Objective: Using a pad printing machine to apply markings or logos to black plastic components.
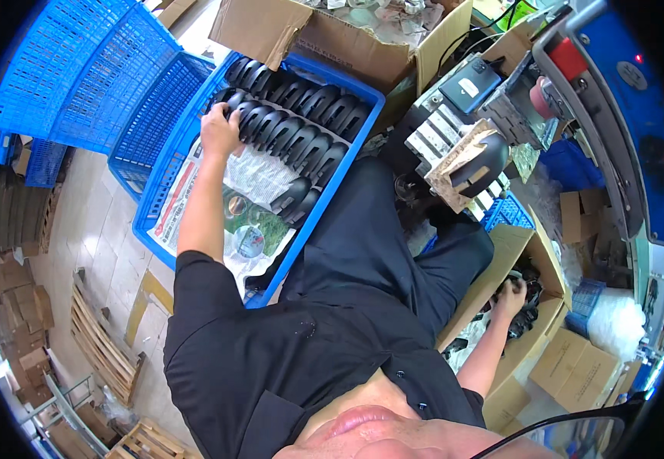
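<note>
My left hand [219,128] reaches out into a blue plastic crate [165,164] and grips a black curved part [234,112] at the end of a row. Several such black parts [301,126] stand in neat rows in the crate, on sheets of newspaper [252,183]. My right hand [509,297] is down inside an open cardboard box [515,252] at my right side, closed around a black part [529,294] from a loose heap there.
A machine with a blue housing [615,99] and a fixture holding one black part [479,164] stands ahead to the right. Empty blue crates [95,69] are stacked at the left. A cardboard box of scrap [347,38] lies beyond the crate. Wooden pallets [102,344] lie on the floor.
</note>
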`<action>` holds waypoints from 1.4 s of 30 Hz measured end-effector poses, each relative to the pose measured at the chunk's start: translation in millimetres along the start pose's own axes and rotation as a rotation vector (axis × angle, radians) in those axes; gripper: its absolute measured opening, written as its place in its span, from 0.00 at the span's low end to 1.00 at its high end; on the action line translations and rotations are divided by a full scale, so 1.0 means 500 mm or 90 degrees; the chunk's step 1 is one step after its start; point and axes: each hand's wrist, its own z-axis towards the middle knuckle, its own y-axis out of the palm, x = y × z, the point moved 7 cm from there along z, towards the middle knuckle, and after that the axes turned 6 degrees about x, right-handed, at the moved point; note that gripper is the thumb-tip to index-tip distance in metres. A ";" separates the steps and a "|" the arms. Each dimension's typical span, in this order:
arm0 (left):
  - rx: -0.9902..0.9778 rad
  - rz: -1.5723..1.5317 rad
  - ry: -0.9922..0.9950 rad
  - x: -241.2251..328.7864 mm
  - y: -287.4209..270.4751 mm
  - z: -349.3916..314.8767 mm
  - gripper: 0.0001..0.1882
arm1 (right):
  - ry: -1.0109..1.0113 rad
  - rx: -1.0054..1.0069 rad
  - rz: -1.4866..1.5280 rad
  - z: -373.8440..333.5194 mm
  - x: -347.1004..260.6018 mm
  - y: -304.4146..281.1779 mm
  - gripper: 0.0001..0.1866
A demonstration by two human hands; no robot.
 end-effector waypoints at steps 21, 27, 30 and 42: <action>-0.100 0.208 -0.063 -0.022 0.048 0.064 0.19 | -0.052 -0.090 -0.568 -0.100 0.260 -0.092 0.32; 0.003 0.080 0.059 0.053 0.000 -0.042 0.17 | -0.039 -0.090 -0.586 -0.091 0.290 -0.100 0.29; -0.050 -0.062 0.059 0.129 -0.003 -0.133 0.15 | 0.070 -0.018 -0.458 -0.052 0.370 -0.184 0.19; -0.236 -0.496 0.109 0.531 -0.123 -0.396 0.04 | 0.081 -0.103 0.243 -0.022 0.142 -0.135 0.14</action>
